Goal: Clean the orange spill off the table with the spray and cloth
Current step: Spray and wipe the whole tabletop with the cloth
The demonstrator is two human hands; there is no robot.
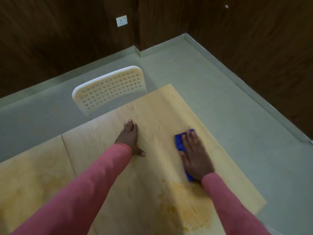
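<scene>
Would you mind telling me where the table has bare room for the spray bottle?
Bare wood lies between the left hand and the cloth, and beyond both toward the chair. Nearer, the orange spill fills the table.

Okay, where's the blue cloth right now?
Under the right hand, the blue cloth lies flat on the table, just beyond the orange spill.

No readable text, labels, brands or numbers on anything in view.

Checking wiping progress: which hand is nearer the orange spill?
Right. The right hand presses the blue cloth just beyond the orange spill; the left hand rests flat farther away, up-left.
</scene>
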